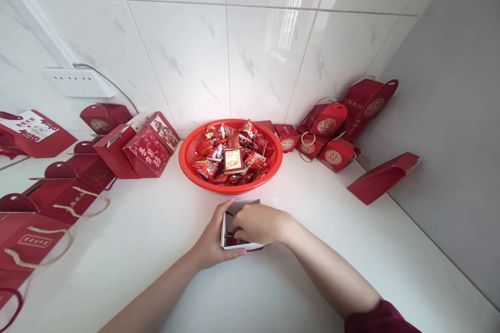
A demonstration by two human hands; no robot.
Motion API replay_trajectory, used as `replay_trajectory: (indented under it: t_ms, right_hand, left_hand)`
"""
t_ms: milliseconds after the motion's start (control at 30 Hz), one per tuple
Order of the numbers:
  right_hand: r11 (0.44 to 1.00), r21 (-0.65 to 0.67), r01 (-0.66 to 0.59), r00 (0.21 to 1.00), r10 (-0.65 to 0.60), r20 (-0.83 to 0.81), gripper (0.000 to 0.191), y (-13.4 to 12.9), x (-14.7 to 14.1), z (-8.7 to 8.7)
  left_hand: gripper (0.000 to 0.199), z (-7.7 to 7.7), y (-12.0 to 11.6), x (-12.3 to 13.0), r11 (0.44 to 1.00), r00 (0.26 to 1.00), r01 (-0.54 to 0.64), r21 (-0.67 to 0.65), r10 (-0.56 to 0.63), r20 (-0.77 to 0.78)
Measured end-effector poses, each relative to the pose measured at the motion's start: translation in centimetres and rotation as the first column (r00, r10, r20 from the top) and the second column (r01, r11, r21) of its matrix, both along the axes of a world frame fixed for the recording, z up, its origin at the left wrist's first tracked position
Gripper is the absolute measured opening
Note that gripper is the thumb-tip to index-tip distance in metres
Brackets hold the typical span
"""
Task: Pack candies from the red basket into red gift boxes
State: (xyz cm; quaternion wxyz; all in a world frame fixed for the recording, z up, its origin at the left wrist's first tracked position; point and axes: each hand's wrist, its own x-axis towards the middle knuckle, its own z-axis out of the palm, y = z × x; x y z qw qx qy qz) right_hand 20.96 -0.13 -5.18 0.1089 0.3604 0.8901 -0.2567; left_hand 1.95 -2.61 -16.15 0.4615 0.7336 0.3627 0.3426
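Observation:
A small open-topped box (223, 233), white inside with a red outside edge at its base, stands on the white counter in front of me. My left hand (211, 242) is wrapped round its left side, thumb along the near edge and fingers at the far left corner. Inside the box's opening, my right hand (260, 221) reaches down with its fingers curled together. Something red lies under those fingertips, largely hidden, so I cannot make out whether it is pinched. Just beyond the box sits a red plastic basket (185, 169) filled with wrapped snacks (207, 168), a cream-and-brown packet (233, 160) on top.
Red gift boxes, some with rope handles (82, 213), line the left side. Several more red boxes (326, 125) are stacked at the back right. A red box (385, 177) leans near the grey panel (449, 114). A socket plate (78, 83) is on the tiled wall.

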Motion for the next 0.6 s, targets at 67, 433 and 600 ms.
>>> replay_trajectory:
  t_ms: [67,433,600]
  right_hand:
    - [1.0,-0.004,0.027,0.971,-0.027,-0.239,0.027,0.5,1.8,1.3]
    - [0.597,0.289,0.748,0.663,-0.687,-0.296,0.031,13.4,5.9,0.8]
    - [0.512,0.313,0.8,0.588,-0.774,-0.236,0.05,17.5,4.5,0.5]
  left_hand:
    - [0.11,-0.2,0.1,0.0,1.0,0.999,0.012,0.0,-0.012,0.033]
    - [0.106,-0.5,-0.1,0.1,0.988,0.981,0.09,-0.123,-0.066,0.182]
    - [0.109,-0.2,-0.1,-0.1,0.995,0.995,0.056,-0.083,-0.049,0.082]
